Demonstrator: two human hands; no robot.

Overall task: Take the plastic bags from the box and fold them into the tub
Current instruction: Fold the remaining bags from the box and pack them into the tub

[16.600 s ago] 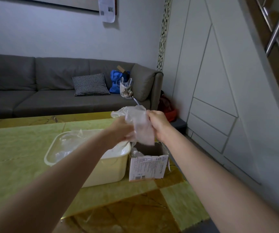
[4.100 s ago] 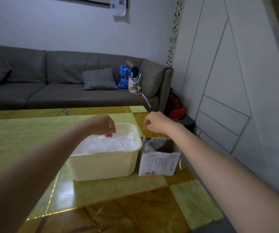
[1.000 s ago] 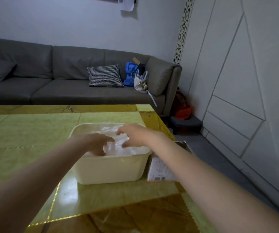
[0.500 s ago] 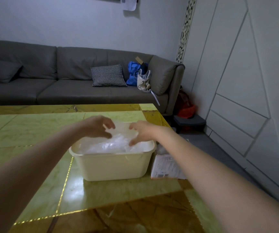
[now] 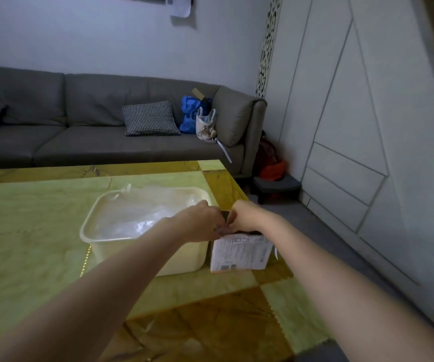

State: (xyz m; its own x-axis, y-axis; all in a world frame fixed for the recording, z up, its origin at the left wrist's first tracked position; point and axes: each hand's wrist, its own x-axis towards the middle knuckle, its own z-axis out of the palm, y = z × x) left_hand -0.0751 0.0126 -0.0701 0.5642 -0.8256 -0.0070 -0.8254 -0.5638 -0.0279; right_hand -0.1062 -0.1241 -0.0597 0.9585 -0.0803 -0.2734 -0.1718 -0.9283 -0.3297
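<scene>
A cream plastic tub (image 5: 182, 259) stands on the table with crumpled clear plastic bags (image 5: 135, 218) inside it. Right beside it, on its right, is a small open cardboard box (image 5: 240, 253) with a printed label on its front. My left hand (image 5: 201, 223) and my right hand (image 5: 246, 218) meet over the box's mouth, fingers curled downward. Between their fingertips they pinch a small glinting bit of clear plastic bag (image 5: 220, 228). The inside of the box is hidden by my hands.
The green and amber tiled table (image 5: 41, 257) ends just right of the box. Beyond the edge are grey floor, a dark low stool (image 5: 276, 185) and white wall panels. A grey sofa (image 5: 80, 137) with a checked cushion and bags runs along the back.
Both hands have left the tub and moved right to the box's mouth, where they now pinch plastic. The view has shifted so the box shows fully.
</scene>
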